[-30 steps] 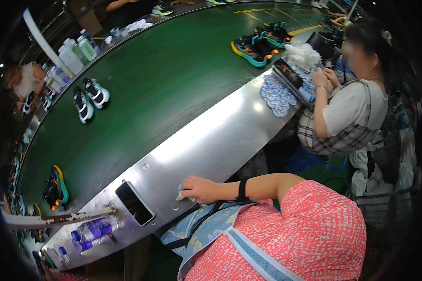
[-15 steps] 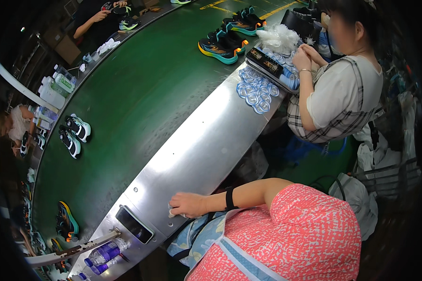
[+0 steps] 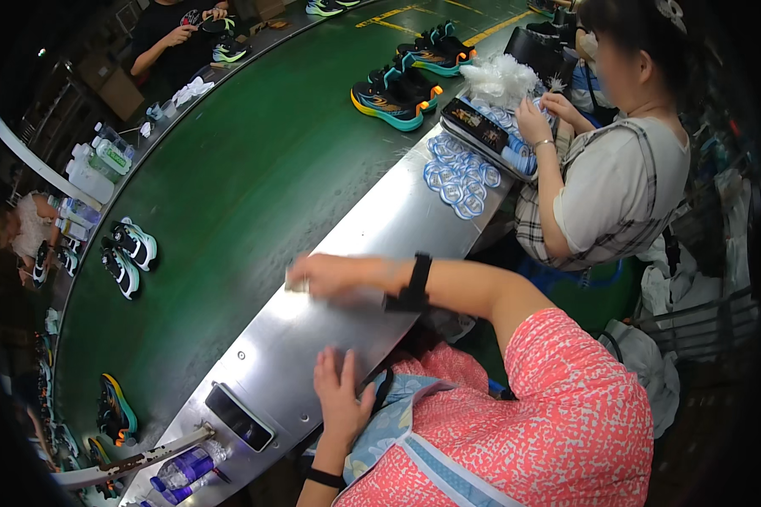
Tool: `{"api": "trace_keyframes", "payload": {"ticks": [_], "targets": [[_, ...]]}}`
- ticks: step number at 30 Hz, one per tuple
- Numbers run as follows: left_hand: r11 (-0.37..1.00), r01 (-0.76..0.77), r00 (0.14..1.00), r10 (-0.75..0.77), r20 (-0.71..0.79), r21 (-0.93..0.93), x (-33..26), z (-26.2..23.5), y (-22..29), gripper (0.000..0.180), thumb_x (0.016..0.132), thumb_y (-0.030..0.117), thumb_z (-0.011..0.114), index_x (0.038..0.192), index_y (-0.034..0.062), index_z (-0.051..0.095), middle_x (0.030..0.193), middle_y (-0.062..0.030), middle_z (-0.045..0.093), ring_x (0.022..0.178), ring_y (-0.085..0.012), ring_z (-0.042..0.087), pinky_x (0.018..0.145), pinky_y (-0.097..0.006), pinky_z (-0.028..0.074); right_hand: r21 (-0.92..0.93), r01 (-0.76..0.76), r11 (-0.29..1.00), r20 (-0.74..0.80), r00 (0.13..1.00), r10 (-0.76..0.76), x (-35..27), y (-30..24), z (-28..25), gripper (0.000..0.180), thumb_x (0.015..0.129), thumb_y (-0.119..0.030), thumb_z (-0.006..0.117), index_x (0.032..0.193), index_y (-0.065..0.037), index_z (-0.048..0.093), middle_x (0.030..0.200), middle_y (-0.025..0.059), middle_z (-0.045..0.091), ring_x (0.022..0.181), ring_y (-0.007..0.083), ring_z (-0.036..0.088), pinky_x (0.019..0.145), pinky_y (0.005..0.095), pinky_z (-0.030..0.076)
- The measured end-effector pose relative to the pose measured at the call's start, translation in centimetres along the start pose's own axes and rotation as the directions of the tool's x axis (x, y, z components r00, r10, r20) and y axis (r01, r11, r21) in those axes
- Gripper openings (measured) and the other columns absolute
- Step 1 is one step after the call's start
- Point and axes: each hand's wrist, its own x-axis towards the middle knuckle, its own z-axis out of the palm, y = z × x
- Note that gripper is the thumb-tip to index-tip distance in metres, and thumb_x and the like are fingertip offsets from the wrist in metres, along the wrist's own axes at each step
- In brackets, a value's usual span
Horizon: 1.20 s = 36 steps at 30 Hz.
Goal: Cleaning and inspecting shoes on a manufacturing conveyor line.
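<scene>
My right hand [image 3: 330,275] reaches across the silver metal worktop [image 3: 372,215], near its border with the green conveyor. Its fingers are closed on a small whitish wad [image 3: 296,286], perhaps a cloth or tissue; motion smears it. My left hand [image 3: 341,395] lies flat nearer my body on the same metal, fingers spread, holding nothing. A phone [image 3: 240,417] rests on the metal close to my left hand.
Purple-labelled bottles [image 3: 184,469] stand behind a metal bar [image 3: 135,459] at lower left. Shoes sit on the green conveyor [image 3: 228,203]. Blue-and-white round pieces [image 3: 461,176] lie piled at the far end, beside a co-worker [image 3: 596,177] handling small items.
My right hand has moved up and away along the metal with the whitish wad. My left hand has come into view, spread on the worktop. Conveyor shoes have shifted slightly toward the lower left.
</scene>
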Motion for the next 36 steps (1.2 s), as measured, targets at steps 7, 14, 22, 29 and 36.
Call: {"api": "trace_keyframes", "payload": {"ticks": [7, 14, 22, 29, 36], "targets": [[0.976, -0.152, 0.985, 0.137, 0.105, 0.156, 0.9, 2.4, -1.8, 0.064, 0.075, 0.022, 0.065, 0.137, 0.0147, 0.05, 0.15, -0.0213, 0.032, 0.138, -0.0381, 0.029, 0.111, -0.053, 0.02, -0.098, -0.459, 0.883, -0.61, 0.729, 0.311, 2.2, 8.0, -19.5, 0.026, 0.08, -0.032, 0.068, 0.096, -0.012, 0.072, 0.098, 0.0152, 0.069, 0.092, 0.0304, 0.065, 0.082, 0.0389, 0.052], [0.958, -0.143, 0.99, 0.136, 0.046, 0.249, 0.5, 3.5, -1.9, 0.055, 0.079, 0.028, 0.06, 0.133, 0.0177, 0.054, 0.146, -0.0183, 0.04, 0.135, -0.035, 0.035, 0.109, -0.051, 0.024, -0.314, -0.862, 0.399, -0.877, 0.424, 0.227, 0.7, 15.0, -28.4, 0.034, 0.076, -0.03, 0.07, 0.101, -0.007, 0.07, 0.104, 0.0215, 0.063, 0.1, 0.0401, 0.06, 0.088, 0.0457, 0.049], [0.953, -0.132, 0.991, 0.125, 0.042, 0.272, 0.4, 4.0, -1.8, 0.049, 0.082, 0.033, 0.056, 0.129, 0.0194, 0.059, 0.141, -0.0178, 0.046, 0.13, -0.0344, 0.042, 0.106, -0.051, 0.029, -0.36, -0.927, 0.102, -0.827, 0.368, 0.426, -0.4, 20.2, -30.1, 0.048, 0.075, -0.024, 0.073, 0.116, -0.004, 0.059, 0.121, 0.0178, 0.054, 0.116, 0.0372, 0.053, 0.096, 0.0466, 0.045], [0.937, -0.132, 0.99, 0.141, -0.004, 0.322, 0.5, 4.3, -1.7, 0.046, 0.082, 0.033, 0.054, 0.126, 0.0213, 0.062, 0.136, -0.0161, 0.052, 0.126, -0.033, 0.047, 0.106, -0.049, 0.03, -0.335, -0.938, 0.09, -0.84, 0.34, 0.423, 0.8, 21.2, -30.8, 0.041, 0.079, -0.019, 0.066, 0.117, -0.004, 0.058, 0.124, 0.0154, 0.055, 0.117, 0.0338, 0.052, 0.097, 0.0426, 0.043], [0.935, -0.147, 0.987, 0.159, -0.01, 0.322, 0.3, 4.7, -2.1, 0.046, 0.084, 0.034, 0.052, 0.128, 0.0213, 0.061, 0.138, -0.0163, 0.05, 0.127, -0.0331, 0.046, 0.106, -0.049, 0.03, -0.356, -0.934, 0.043, -0.834, 0.338, 0.436, 0.9, 18.7, -30.5, 0.054, 0.069, -0.027, 0.079, 0.115, -0.009, 0.058, 0.12, 0.0133, 0.059, 0.117, 0.0349, 0.052, 0.099, 0.0457, 0.04]]}}
